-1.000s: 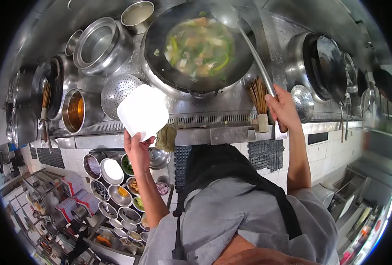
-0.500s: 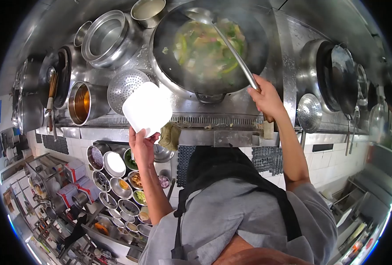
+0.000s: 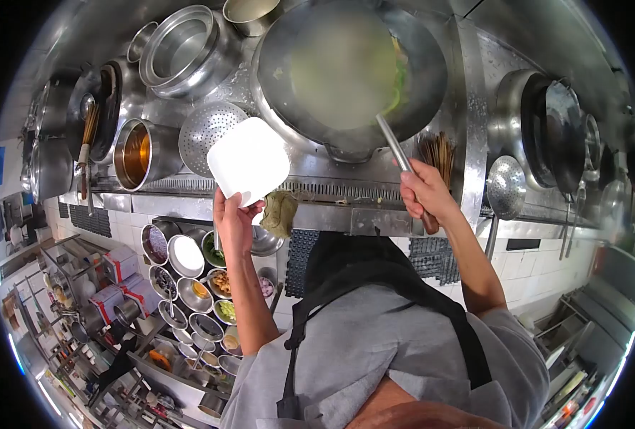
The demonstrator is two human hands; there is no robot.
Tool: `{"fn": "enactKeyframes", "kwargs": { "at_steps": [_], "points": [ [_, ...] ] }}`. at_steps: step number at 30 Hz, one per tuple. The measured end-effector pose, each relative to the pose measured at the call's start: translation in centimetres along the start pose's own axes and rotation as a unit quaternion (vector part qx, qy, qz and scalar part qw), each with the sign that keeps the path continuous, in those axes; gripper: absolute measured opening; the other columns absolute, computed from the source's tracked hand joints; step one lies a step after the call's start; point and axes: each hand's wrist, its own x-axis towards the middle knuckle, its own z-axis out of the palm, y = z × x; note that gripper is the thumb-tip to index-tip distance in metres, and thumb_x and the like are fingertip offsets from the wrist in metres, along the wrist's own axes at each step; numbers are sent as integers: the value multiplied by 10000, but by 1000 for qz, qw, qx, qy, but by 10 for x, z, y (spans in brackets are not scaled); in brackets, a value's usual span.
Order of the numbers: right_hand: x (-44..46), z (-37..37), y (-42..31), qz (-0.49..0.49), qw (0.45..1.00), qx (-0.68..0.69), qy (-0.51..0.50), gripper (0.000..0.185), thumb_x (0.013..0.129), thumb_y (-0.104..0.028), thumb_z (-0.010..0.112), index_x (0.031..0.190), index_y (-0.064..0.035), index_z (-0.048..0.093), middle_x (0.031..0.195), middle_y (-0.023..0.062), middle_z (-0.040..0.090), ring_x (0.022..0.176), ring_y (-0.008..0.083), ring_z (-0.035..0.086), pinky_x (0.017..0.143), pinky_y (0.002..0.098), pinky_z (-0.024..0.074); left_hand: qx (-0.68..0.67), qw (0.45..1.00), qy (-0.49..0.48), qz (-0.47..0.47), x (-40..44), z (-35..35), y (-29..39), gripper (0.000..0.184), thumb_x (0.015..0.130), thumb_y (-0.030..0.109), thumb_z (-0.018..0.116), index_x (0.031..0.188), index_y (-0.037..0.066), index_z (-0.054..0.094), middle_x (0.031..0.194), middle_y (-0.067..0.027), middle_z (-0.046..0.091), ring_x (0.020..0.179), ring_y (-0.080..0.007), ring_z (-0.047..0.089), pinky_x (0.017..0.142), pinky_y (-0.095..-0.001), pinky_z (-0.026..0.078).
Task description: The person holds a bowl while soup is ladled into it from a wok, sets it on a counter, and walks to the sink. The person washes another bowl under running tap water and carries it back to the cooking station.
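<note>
My left hand (image 3: 236,220) is closed on the near edge of a white square dish (image 3: 249,161), which sits tilted above the stove's front ledge. In my right hand (image 3: 429,193) is the wooden grip of a long metal ladle (image 3: 393,141). Its shaft reaches into the large dark wok (image 3: 278,100), and thick steam hides its bowl end. Green pieces of food (image 3: 400,79) show at the wok's right side; the rest is veiled by steam. The dish overlaps a round perforated strainer (image 3: 194,143) in view.
A pot of amber liquid (image 3: 133,154) and a large steel pot (image 3: 178,57) stand left. A crumpled greenish cloth (image 3: 281,213) lies on the front ledge. A bamboo brush (image 3: 442,154) stands right of the wok. Several ingredient bowls (image 3: 197,294) fill the lower left; another skimmer (image 3: 506,187) hangs right.
The ladle's bowl, earlier visible at the wok's far side, has come down toward the near side and into steam. Steam has thickened over the food. The dish stays in my left hand.
</note>
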Motion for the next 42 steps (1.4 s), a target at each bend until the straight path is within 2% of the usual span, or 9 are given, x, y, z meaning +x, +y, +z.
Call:
{"fn": "enactKeyframes", "kwargs": {
  "at_steps": [3, 6, 9, 11, 17, 20, 31, 37, 42],
  "points": [
    [-17, -5, -4, 72, 969, 224, -74, 368, 1095, -188, 504, 1426, -28, 521, 702, -14, 460, 427, 46, 405, 375, 239, 357, 8, 1000, -12, 1, 5, 3, 1, 367, 978, 80, 505, 1337, 8, 515, 1071, -149, 712, 780, -239, 731, 676, -357, 624],
    [-27, -3, -2, 75, 957, 262, -98, 385, 1100, -217, 502, 1440, -38, 516, 697, -21, 433, 423, 39, 382, 379, 234, 340, 10, 1000, -18, 8, 8, 6, 1, 368, 980, 84, 508, 1341, 10, 515, 1094, -142, 709, 817, -238, 736, 687, -360, 630],
    [-35, 3, -3, 62, 978, 188, -65, 380, 1080, -175, 533, 1430, -27, 528, 720, -15, 483, 434, 42, 422, 385, 235, 356, 8, 1000, -15, 5, 11, 3, -2, 369, 979, 85, 513, 1341, 14, 521, 1115, -136, 705, 843, -235, 738, 692, -365, 634],
    [-37, 0, 0, 9, 1000, -28, -6, 417, 1052, -133, 561, 1448, -9, 519, 767, 9, 553, 450, 42, 451, 393, 236, 375, 6, 1000, -19, 2, 13, -1, -3, 368, 979, 83, 516, 1340, 17, 526, 1125, -135, 702, 847, -238, 737, 691, -367, 634],
    [-53, -15, 22, -134, 913, -302, 239, 546, 996, -71, 609, 1518, -1, 464, 793, 68, 650, 614, 116, 564, 577, 271, 462, -3, 1000, 9, 6, 12, -4, 0, 347, 992, 108, 549, 1333, 46, 538, 1053, -123, 725, 755, -244, 719, 699, -375, 610],
    [-54, -15, 13, -113, 884, -334, 306, 536, 997, -96, 623, 1503, -3, 472, 712, 58, 603, 590, 113, 548, 553, 292, 450, -8, 1000, 12, 4, 14, -10, -2, 330, 999, 104, 545, 1323, 40, 541, 1009, -112, 722, 720, -230, 697, 704, -378, 606],
    [-58, 2, 21, -25, 990, 112, 81, 315, 1046, -115, 543, 1335, 10, 544, 661, 18, 526, 422, 73, 483, 378, 259, 383, 2, 1000, -16, -8, 16, -1, -1, 350, 993, 107, 544, 1336, 38, 525, 1046, -107, 709, 788, -213, 690, 742, -385, 607],
    [-47, -9, 38, -81, 953, -206, 208, 482, 1020, -70, 588, 1483, 8, 482, 677, -3, 537, 443, 60, 460, 410, 262, 387, 8, 1000, -3, -11, 13, -3, -2, 374, 991, 105, 537, 1359, 38, 513, 1061, -114, 712, 787, -216, 698, 741, -386, 608],
    [-35, -11, 30, -88, 968, -160, 173, 553, 1009, -63, 604, 1531, -1, 434, 679, 1, 548, 458, 61, 468, 424, 259, 389, 7, 1000, 15, -14, 12, -1, -4, 400, 989, 110, 535, 1381, 36, 501, 1062, -119, 713, 773, -220, 696, 739, -385, 608]
  ]
}}
